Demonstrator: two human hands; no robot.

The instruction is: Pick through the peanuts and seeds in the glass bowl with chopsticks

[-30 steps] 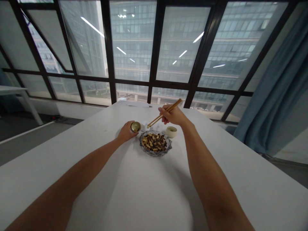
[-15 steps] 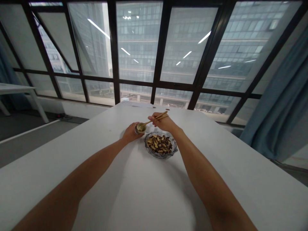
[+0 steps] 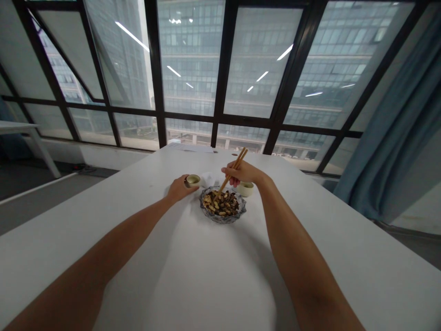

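Note:
My left hand (image 3: 178, 189) is wrapped round the side of a small pale-green cup (image 3: 194, 180), whose opening faces up. In my right hand (image 3: 246, 172) is a pair of wooden chopsticks (image 3: 226, 182), slanting down to the left. Their tips reach into the left part of a clear scalloped glass bowl (image 3: 223, 219), among pale peanut-like pieces and darker bits (image 3: 223, 203). Whether the tips pinch a piece is too small to tell. A second pale cup (image 3: 245, 189) stands just behind the bowl on the right, partly hidden by my right hand.
The bowl stands on a long white table (image 3: 206, 266). White crumpled tissue (image 3: 208, 178) lies behind the bowl. Papers (image 3: 195, 148) and a small brown round thing (image 3: 234, 155) are at the far end. Beyond are windows, a blue curtain (image 3: 389, 115) and another white table (image 3: 17, 126).
My right hand has brought the chopsticks from the left cup to the bowl, tilting them steeper. The second cup has come into sight. My left hand stays at its cup; the view has shifted slightly.

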